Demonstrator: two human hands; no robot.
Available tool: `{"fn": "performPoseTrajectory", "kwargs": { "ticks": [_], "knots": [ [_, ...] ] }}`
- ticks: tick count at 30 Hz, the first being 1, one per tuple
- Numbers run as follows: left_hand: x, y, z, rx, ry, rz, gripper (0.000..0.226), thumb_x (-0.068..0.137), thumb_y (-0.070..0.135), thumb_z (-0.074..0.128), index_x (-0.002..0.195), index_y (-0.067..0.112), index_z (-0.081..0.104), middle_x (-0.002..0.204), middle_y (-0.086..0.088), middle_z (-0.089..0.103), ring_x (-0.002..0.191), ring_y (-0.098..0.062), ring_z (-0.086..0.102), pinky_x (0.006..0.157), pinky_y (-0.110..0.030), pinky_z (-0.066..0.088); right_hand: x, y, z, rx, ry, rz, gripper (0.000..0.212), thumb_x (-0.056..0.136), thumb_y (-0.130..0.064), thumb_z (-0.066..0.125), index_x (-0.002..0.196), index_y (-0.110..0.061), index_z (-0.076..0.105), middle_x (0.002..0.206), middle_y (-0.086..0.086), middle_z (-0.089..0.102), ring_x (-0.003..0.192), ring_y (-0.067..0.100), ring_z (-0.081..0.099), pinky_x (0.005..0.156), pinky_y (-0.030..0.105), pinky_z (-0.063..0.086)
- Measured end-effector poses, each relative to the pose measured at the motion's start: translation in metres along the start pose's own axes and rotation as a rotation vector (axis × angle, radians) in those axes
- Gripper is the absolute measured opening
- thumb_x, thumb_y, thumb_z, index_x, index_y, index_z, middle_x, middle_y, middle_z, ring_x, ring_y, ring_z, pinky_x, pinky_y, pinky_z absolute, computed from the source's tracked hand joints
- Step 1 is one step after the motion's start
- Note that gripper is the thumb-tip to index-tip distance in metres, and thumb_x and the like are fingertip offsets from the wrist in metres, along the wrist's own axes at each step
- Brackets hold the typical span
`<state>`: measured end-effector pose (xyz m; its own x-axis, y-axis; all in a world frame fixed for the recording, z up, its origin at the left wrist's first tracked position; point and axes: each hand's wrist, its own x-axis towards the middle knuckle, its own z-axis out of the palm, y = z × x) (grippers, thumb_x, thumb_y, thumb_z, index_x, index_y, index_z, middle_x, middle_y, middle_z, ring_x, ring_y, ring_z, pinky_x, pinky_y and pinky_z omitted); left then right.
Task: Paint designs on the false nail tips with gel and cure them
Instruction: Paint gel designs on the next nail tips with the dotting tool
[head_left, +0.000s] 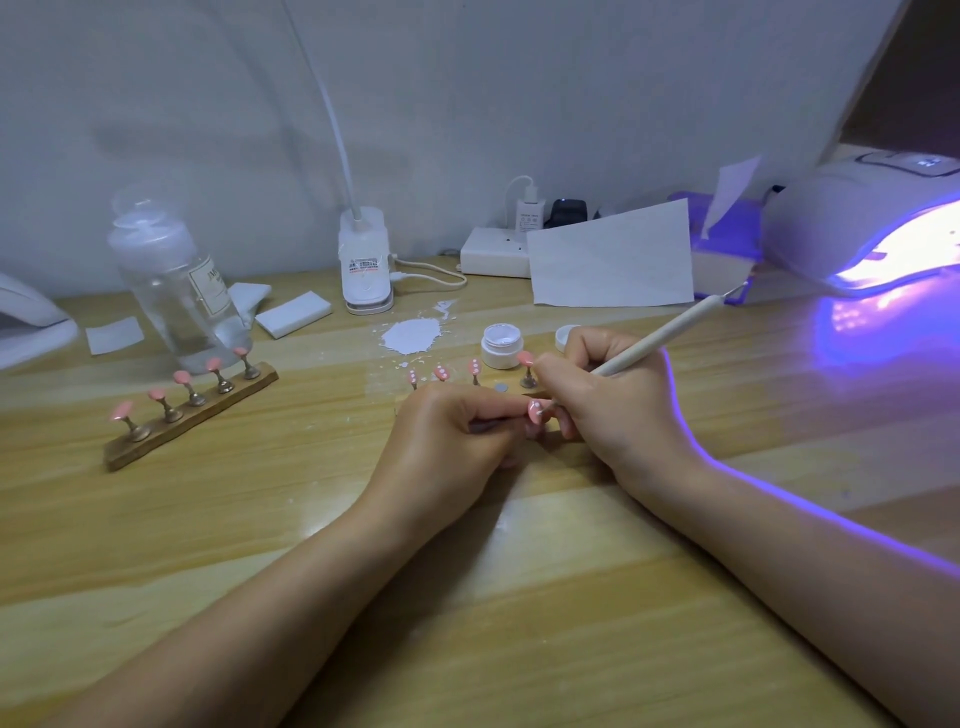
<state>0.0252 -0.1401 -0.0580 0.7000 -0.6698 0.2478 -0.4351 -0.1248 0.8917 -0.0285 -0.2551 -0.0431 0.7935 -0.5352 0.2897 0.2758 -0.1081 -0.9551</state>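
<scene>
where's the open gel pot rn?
Head view, centre of the table: the open gel pot stands just behind the right hand, right of the white paint smear, with its lid beside it.

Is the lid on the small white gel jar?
No: the small white gel jar stands open, and its lid lies apart on the table.

It was a home nail-art desk: a lit curing lamp (862, 228), a gel pot (500, 345) and nail stands (189, 410) crowded the wooden worktop (208, 519).
</scene>
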Motion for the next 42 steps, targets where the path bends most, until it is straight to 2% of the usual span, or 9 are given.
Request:
{"fn": "performPoseTrajectory", "kwargs": {
  "ticks": [4, 9, 14, 20, 25, 29, 35, 42],
  "knots": [
    [-0.0005, 0.0005, -0.0001, -0.016, -0.011, 0.016, 0.021, 0.082, 0.005, 0.064, 0.079, 0.025, 0.073, 0.079, -0.002, 0.073, 0.070, -0.002, 0.057, 0.062, -0.023, 0.056, 0.0014, 0.0016, 0.0007, 0.007, -0.002, 0.004, 0.050, 0.077, 0.007, 0.060, 0.042, -0.013, 0.030, 0.030, 0.004, 0.034, 0.030, 0.012, 0.049, 0.036, 0.013, 0.033],
    [0.0005, -0.0012, -0.0003, 0.001, 0.003, 0.001, 0.025, 0.082, 0.005, 0.065, 0.076, 0.028, 0.072, 0.079, -0.007, 0.072, 0.070, -0.009, 0.059, 0.067, -0.035, 0.057, 0.0014, 0.0019, 0.0001, 0.002, -0.004, 0.001, 0.048, 0.076, 0.009, 0.057, 0.043, -0.012, 0.030, 0.030, 0.004, 0.034, 0.030, 0.012, 0.049, 0.035, 0.012, 0.032],
    [-0.0006, 0.0008, 0.0000, -0.036, -0.004, -0.006, 0.026, 0.082, 0.003, 0.064, 0.076, 0.027, 0.072, 0.080, 0.000, 0.073, 0.071, -0.002, 0.060, 0.058, -0.016, 0.053, 0.0012, 0.0015, -0.0001, -0.004, -0.006, 0.003, 0.049, 0.077, 0.011, 0.057, 0.043, -0.012, 0.030, 0.032, 0.004, 0.034, 0.030, 0.012, 0.049, 0.036, 0.013, 0.033],
    [-0.0008, 0.0018, 0.0006, -0.053, 0.002, -0.028, 0.020, 0.082, 0.003, 0.064, 0.078, 0.020, 0.073, 0.079, -0.002, 0.073, 0.072, -0.003, 0.060, 0.057, -0.015, 0.052, 0.0006, 0.0003, 0.0002, 0.002, -0.011, 0.001, 0.047, 0.076, 0.009, 0.056, 0.043, -0.011, 0.030, 0.029, 0.002, 0.034, 0.029, 0.010, 0.049, 0.036, 0.012, 0.033],
    [-0.0007, 0.0024, 0.0004, -0.037, -0.001, -0.025, 0.023, 0.082, 0.002, 0.063, 0.079, 0.023, 0.073, 0.079, -0.002, 0.073, 0.071, -0.002, 0.059, 0.059, -0.017, 0.054, 0.0008, 0.0009, 0.0002, 0.015, -0.013, 0.008, 0.050, 0.077, 0.009, 0.057, 0.043, -0.013, 0.030, 0.030, 0.003, 0.034, 0.030, 0.012, 0.049, 0.036, 0.014, 0.033],
    [-0.0011, 0.0033, 0.0001, -0.053, 0.001, -0.036, 0.023, 0.082, 0.002, 0.063, 0.076, 0.022, 0.073, 0.078, 0.000, 0.073, 0.071, 0.002, 0.060, 0.057, -0.012, 0.050, 0.0014, 0.0018, 0.0003, 0.024, -0.008, 0.016, 0.049, 0.077, 0.009, 0.058, 0.044, -0.013, 0.029, 0.030, 0.002, 0.033, 0.030, 0.013, 0.049, 0.036, 0.014, 0.033],
    [-0.0013, 0.0027, 0.0006, -0.056, -0.001, -0.042, 0.019, 0.082, 0.002, 0.063, 0.085, 0.016, 0.075, 0.080, -0.003, 0.073, 0.072, 0.001, 0.059, 0.057, -0.013, 0.050, 0.0015, 0.0020, 0.0003, 0.019, -0.008, 0.004, 0.050, 0.077, 0.009, 0.058, 0.042, -0.013, 0.030, 0.030, 0.002, 0.034, 0.030, 0.013, 0.049, 0.036, 0.011, 0.033],
    [-0.0005, 0.0029, 0.0007, -0.071, -0.001, -0.042, 0.018, 0.082, 0.003, 0.064, 0.081, 0.017, 0.075, 0.079, -0.001, 0.073, 0.071, 0.004, 0.059, 0.057, -0.013, 0.050, 0.0018, 0.0022, 0.0006, 0.024, -0.010, 0.004, 0.050, 0.077, 0.009, 0.058, 0.043, -0.013, 0.029, 0.029, 0.002, 0.034, 0.030, 0.013, 0.049, 0.037, 0.012, 0.034]
  ]
}}
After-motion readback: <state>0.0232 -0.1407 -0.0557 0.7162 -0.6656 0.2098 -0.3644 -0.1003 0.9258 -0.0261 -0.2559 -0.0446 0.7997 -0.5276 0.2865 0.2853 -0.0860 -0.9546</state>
